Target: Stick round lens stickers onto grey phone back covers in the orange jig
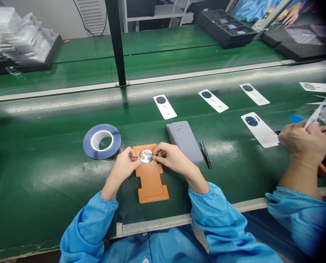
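Observation:
A round, shiny silver disc with several holes (146, 153) sits over the upper part of an orange fixture plate (151, 179) with notched sides. The fingers of my left hand (124, 164) are pinched together at the disc's left edge. A tiny dark spot shows at those fingertips, too small to name. From the other side, my right hand (174, 157) pinches the disc's right edge between thumb and forefinger. A stack of grey phone-shaped panels (186, 140) lies just beyond my right hand, and a roll of blue tape (87, 142) lies flat beyond my left.
Black tweezers (205, 155) rest right of the grey stack. White phone-shaped panels with dark circles (264, 133) lie spread across the green belt. At right, a co-worker's hands (305, 140) hold a thin white piece. A dark post (116, 44) rises at the back.

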`<state>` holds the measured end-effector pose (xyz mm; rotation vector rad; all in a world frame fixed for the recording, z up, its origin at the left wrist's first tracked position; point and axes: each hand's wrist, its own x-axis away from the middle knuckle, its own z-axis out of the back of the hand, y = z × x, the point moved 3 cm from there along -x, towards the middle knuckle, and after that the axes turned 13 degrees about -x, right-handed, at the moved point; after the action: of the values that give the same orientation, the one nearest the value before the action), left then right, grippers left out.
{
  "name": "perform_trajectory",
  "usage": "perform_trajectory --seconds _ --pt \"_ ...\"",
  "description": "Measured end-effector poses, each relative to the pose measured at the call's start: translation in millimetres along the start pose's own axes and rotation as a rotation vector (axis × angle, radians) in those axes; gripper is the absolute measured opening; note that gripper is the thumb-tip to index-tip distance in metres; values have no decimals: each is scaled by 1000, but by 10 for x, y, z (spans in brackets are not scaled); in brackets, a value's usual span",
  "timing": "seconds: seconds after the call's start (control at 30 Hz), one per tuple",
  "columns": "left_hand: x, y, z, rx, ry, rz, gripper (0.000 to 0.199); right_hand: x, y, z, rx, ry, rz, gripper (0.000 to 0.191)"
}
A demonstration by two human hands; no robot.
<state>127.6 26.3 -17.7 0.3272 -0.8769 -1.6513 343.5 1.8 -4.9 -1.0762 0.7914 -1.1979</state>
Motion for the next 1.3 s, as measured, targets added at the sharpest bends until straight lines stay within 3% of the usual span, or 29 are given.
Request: perform_trajectory --seconds 0.2,0.53,0.73,0.97,1.07,1.17,1.23,1.3 --pt "10 0 4 -11 9 -4 21 -26 32 -16 40 117 0 9" --pt "22 16 14 -18 22 0 19 21 36 3 30 22 39 5" --pt "22 21 11 -6 22 -6 18 22 39 -20 32 67 31 7" --pt "22 1 6 -33 10 -4 19 16 70 -35 26 44 24 2" --pt "42 23 30 -32 -12 -15 18 53 14 -35 38 28 21 9" --pt "72 34 60 -33 -24 -13 15 76 -111 152 131 61 42 16" --pt "91 22 70 -34 -33 -14 13 47 -191 440 284 152 86 21" --pt "109 1 72 -27 -33 -28 13 -33 -214 802 472 233 98 38"
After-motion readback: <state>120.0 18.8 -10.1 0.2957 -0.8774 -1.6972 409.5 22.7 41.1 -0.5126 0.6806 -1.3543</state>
